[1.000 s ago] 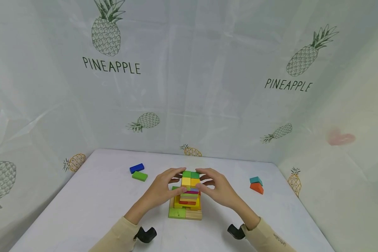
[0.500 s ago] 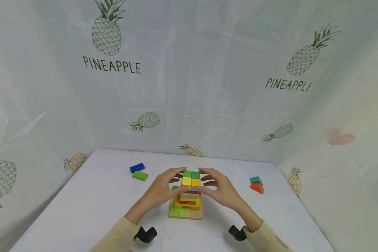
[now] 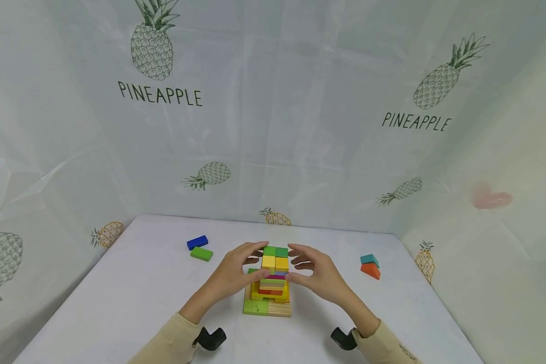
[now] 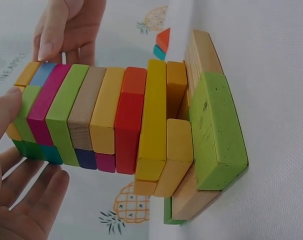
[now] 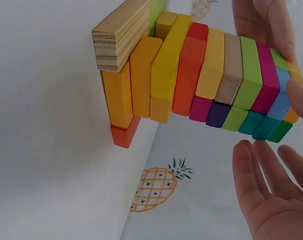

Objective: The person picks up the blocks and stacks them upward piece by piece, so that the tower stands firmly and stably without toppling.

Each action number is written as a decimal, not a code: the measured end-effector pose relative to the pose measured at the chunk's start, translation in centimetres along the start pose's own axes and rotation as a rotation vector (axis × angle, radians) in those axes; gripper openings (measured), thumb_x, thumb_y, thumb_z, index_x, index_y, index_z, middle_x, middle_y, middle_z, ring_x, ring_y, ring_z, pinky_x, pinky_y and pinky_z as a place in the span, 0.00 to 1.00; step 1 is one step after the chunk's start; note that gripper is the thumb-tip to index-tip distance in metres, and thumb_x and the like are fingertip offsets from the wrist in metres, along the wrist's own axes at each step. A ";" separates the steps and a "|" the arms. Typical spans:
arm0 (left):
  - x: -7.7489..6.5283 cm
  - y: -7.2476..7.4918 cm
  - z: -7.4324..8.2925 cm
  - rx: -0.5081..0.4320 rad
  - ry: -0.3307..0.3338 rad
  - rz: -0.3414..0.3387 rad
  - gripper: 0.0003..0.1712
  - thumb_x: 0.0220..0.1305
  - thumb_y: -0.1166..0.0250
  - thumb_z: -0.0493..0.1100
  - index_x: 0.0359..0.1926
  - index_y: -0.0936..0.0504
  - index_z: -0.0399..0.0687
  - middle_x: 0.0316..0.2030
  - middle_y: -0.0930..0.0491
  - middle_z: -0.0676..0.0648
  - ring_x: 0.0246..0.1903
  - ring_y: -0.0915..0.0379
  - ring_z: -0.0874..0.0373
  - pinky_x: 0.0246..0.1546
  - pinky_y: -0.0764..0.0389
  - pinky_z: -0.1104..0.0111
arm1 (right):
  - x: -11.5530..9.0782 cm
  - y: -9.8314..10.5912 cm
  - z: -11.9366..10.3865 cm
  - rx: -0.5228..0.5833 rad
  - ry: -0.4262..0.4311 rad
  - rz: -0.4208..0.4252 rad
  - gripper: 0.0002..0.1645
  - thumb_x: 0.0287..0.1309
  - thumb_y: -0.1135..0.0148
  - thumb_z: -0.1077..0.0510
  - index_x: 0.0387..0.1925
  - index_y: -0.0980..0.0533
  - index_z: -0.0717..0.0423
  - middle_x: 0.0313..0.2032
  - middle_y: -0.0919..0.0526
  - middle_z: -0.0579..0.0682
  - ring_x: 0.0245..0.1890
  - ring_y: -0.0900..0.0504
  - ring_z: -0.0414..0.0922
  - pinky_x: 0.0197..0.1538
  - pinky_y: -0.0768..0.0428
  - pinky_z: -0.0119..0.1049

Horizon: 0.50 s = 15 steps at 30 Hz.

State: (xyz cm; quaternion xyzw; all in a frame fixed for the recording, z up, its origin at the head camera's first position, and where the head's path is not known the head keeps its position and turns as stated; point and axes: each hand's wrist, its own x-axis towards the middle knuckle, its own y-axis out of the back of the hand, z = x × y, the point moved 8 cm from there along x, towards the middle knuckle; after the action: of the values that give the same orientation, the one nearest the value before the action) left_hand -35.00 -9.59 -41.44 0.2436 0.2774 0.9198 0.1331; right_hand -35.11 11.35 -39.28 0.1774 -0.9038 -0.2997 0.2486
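A tower of colourful wooden blocks [image 3: 273,285] stands mid-table on a wider base with a lime-green block [image 4: 219,132] at its front. Two yellow blocks [image 3: 275,263] and two green ones [image 3: 275,251] are at its top. My left hand [image 3: 231,273] is at the tower's left, its thumb touching or very near the upper blocks, with fingers extended along the side. At the right, my right hand [image 3: 320,275] has its fingers spread, apart from the tower. Its thumb [image 5: 299,95] lies close to the light-blue block [image 5: 283,92]; contact is unclear.
A blue block [image 3: 197,242] and a green block [image 3: 202,254] lie at the back left of the white table [image 3: 154,293]. To the right are a teal block [image 3: 369,260] and an orange block [image 3: 370,271]. A pineapple-print curtain [image 3: 296,126] hangs behind the table.
My right hand has drawn slightly away to the right, widening the gap between its fingers and the top of the tower. The left hand and the blocks look unchanged.
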 end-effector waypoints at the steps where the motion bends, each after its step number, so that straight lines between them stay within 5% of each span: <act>1: 0.0 0.0 0.0 0.001 0.001 0.000 0.42 0.66 0.25 0.60 0.77 0.29 0.63 0.68 0.23 0.56 0.64 0.22 0.59 0.64 0.19 0.62 | 0.0 0.0 0.0 0.000 -0.002 0.000 0.43 0.59 0.19 0.52 0.74 0.28 0.45 0.59 0.16 0.48 0.54 0.13 0.52 0.60 0.14 0.43; 15: -0.1 0.1 0.2 0.003 -0.002 -0.001 0.41 0.67 0.26 0.60 0.77 0.29 0.62 0.67 0.23 0.56 0.63 0.21 0.60 0.64 0.19 0.64 | 0.1 -0.2 0.1 0.003 0.008 -0.019 0.42 0.61 0.20 0.52 0.74 0.27 0.46 0.61 0.17 0.48 0.55 0.14 0.53 0.59 0.14 0.44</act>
State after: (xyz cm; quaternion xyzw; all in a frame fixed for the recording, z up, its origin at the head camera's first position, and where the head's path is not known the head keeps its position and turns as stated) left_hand -34.85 -9.61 -41.32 0.2446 0.2786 0.9191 0.1337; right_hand -35.16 11.22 -39.40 0.1875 -0.9015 -0.3000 0.2492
